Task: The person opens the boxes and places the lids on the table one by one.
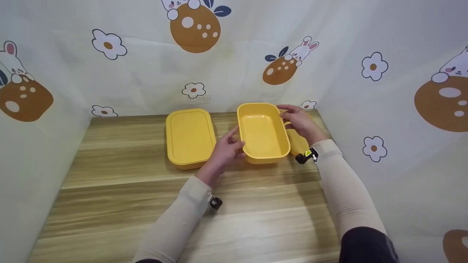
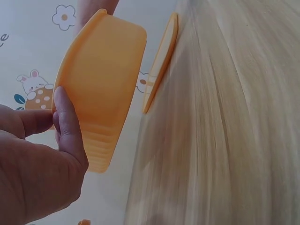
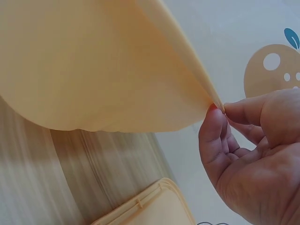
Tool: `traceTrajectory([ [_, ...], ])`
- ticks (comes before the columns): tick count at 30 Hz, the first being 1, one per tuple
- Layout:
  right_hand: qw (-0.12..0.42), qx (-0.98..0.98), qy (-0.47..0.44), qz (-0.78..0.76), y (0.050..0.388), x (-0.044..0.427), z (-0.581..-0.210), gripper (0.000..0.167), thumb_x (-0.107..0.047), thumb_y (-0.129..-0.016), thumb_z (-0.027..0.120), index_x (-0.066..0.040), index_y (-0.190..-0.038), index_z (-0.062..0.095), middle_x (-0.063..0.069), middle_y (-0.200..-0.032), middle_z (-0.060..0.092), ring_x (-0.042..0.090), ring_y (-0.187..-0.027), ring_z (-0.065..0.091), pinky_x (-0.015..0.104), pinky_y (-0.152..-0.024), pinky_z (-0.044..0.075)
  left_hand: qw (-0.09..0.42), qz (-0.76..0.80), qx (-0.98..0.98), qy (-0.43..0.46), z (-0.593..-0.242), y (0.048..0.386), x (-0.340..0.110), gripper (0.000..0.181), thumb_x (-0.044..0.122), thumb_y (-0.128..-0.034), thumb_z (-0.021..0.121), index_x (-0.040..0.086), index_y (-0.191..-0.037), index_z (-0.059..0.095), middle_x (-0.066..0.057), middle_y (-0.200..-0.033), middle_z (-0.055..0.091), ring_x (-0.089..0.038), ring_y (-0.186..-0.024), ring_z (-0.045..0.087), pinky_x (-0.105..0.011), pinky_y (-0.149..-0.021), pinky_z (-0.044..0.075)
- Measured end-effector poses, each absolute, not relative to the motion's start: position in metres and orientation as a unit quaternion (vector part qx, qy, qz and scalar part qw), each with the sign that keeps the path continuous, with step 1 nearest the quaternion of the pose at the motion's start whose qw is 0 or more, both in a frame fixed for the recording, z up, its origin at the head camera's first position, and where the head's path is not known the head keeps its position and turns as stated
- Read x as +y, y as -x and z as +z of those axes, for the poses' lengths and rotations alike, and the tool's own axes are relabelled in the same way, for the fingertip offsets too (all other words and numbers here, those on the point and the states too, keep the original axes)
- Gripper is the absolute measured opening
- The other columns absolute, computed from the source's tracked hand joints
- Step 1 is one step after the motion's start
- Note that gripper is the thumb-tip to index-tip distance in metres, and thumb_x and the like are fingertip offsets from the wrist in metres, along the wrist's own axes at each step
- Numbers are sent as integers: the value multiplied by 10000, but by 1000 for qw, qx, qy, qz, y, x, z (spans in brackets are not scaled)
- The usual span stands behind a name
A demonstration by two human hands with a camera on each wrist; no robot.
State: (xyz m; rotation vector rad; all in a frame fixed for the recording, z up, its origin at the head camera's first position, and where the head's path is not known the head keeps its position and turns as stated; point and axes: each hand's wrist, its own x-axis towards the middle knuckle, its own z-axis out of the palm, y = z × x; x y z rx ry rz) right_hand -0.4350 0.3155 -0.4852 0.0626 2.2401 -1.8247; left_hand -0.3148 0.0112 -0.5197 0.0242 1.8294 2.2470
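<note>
An open yellow food container (image 1: pixel 264 137), its hollow side up and nothing inside it, is held above the wooden table between two hands. At its left rim my left hand (image 1: pixel 225 148) pinches the edge; the left wrist view shows the thumb and fingers on the rim of the container (image 2: pixel 105 70). My right hand (image 1: pixel 298 118) grips the opposite rim, pinched between thumb and fingertips in the right wrist view. A yellow lid (image 1: pixel 298 141) lies on the table beneath the right hand, partly hidden by the container and the arm.
To the left, a second yellow container (image 1: pixel 191 137) with its lid on sits on the wooden table (image 1: pixel 120 204), close to my left hand. Patterned cloth walls (image 1: pixel 146 73) stand behind and at both sides of the table.
</note>
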Motion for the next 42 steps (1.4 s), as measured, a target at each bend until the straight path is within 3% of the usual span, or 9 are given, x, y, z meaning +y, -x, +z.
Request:
traceTrajectory([
  [4, 123, 774, -20, -621, 438, 317, -483, 438, -145, -1108, 651, -126, -1545, 638, 96, -1175, 714, 213, -959, 691, 289, -761, 640, 121, 778, 617, -6, -521, 318, 14, 722, -19, -1063, 691, 165, -1713, 436, -63, -1034, 486, -170, -848, 630, -410, -783, 680],
  [11, 120, 783, -16, -610, 442, 318, -481, 444, -143, -1117, 633, -114, -1560, 624, 114, -1230, 694, 217, -978, 688, 305, -803, 645, 114, 787, 606, 3, -521, 323, 20, 724, -43, -1052, 684, 134, -1708, 437, -61, -1027, 505, -161, -840, 635, -304, -696, 660],
  [18, 106, 782, -24, -613, 444, 320, -482, 446, -129, -1118, 640, -109, -1563, 620, 122, -1212, 690, 217, -972, 682, 313, -803, 644, 117, 793, 598, -4, -520, 328, 23, 748, -38, -1057, 683, 106, -1726, 384, -39, -1021, 470, -132, -856, 589, -304, -737, 659],
  [30, 118, 783, -35, -610, 448, 325, -474, 427, -196, -1135, 636, -153, -1559, 621, 171, -1382, 671, 308, -1160, 673, 355, -959, 627, 101, 808, 580, 2, -514, 331, 31, 724, -50, -1055, 672, 130, -1712, 425, -41, -1038, 435, -149, -862, 599, -289, -701, 647],
  [42, 119, 780, -34, -613, 451, 330, -472, 417, -176, -1133, 633, -156, -1550, 635, 151, -1375, 685, 300, -1152, 677, 338, -943, 633, 89, 806, 585, -3, -517, 334, 37, 706, -47, -1057, 670, 122, -1703, 441, -47, -1042, 422, -156, -874, 604, -296, -709, 653],
])
